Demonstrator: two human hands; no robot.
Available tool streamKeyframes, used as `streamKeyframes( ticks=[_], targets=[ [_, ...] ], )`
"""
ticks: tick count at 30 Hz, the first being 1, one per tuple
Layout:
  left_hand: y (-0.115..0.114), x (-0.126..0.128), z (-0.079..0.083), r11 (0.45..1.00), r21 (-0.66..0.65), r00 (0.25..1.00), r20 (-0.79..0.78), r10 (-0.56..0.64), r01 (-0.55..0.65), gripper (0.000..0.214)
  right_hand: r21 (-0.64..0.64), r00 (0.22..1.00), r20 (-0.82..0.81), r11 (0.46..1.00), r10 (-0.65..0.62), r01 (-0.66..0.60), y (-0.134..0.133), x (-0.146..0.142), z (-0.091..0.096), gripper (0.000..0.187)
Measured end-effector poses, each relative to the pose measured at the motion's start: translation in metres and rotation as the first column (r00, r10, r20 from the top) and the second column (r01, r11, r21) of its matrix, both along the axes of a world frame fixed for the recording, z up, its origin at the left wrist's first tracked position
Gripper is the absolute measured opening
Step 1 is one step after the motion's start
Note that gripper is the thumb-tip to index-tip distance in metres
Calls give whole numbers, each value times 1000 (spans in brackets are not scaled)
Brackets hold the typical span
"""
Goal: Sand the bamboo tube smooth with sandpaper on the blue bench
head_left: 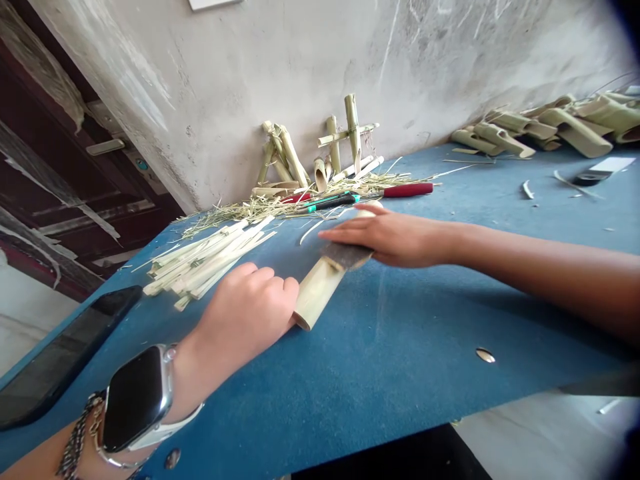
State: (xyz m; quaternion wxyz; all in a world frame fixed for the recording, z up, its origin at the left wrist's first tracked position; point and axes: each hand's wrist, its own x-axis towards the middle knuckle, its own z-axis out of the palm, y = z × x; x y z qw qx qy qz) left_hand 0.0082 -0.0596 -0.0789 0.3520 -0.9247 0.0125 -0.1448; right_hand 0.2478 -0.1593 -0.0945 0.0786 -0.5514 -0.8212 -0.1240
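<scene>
Bamboo tube (pixel 316 295) lies on the blue surface (pixel 430 320) against your left hand (pixel 245 307), fingers curled. Your right hand (pixel 393 237), fingers pressed together, covers a dark blade (pixel 347 255); if the tube rolls, that blade could slip and cut you.
</scene>
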Motion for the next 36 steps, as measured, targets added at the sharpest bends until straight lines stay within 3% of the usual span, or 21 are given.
streamKeyframes(
  ticks=[3,5,7,9,11,13,15,17,19,21,23,26,28,30,33,36],
  targets=[
    [1,0,0,1000,-6,1000,-2,18,-18,20,75,964,11,961,-266,264,6,33,-7,60],
    [1,0,0,1000,-1,1000,-4,20,-20,18,100,937,-6,932,-350,348,7,34,-10,57],
    [1,0,0,1000,1,1000,-5,25,-25,16,84,961,-34,957,-276,278,4,16,-9,61],
    [0,0,1,1000,1,1000,-3,29,-29,15,28,996,-44,997,-77,78,-2,-11,-6,67],
    [0,0,1,1000,5,1000,-4,27,-27,15,-27,994,-40,994,106,-107,-6,-30,-2,68],
    [-1,0,2,999,5,999,-20,37,-37,16,-42,987,-30,986,159,-160,-6,-31,0,69],
    [-3,1,4,997,-7,995,-61,75,-75,16,-13,998,-16,998,61,-62,-2,-12,-1,70],
    [-4,1,5,993,-25,989,-94,116,-118,16,47,991,-9,990,-135,135,4,15,-5,66],
    [-5,1,6,989,-43,984,-112,137,-142,14,98,946,-21,941,-325,325,9,36,-10,59],
    [-6,1,6,987,-53,982,-120,146,-153,13,110,911,-56,904,-409,413,10,38,-13,55],
    [-6,1,6,983,-56,977,-134,166,-175,12,78,935,-84,933,-346,352,7,20,-12,59],
    [-6,1,7,979,-49,972,-137,190,-198,12,-13,993,-100,998,-65,64,-3,-24,-7,70],
    [-5,1,7,982,-44,975,-134,176,-183,9,-48,991,-102,994,89,-94,-7,-43,-3,75],
    [-5,1,7,983,-47,976,-134,169,-177,8,-27,989,-74,991,130,-132,-7,-41,-2,74],
    [-5,1,7,981,-53,974,-139,177,-186,11,54,1000,7,998,-27,27,0,-5,-5,66],
    [-5,0,6,985,-50,981,-116,157,-163,14,116,960,47,956,-276,269,7,33,-9,60]
  ],
)
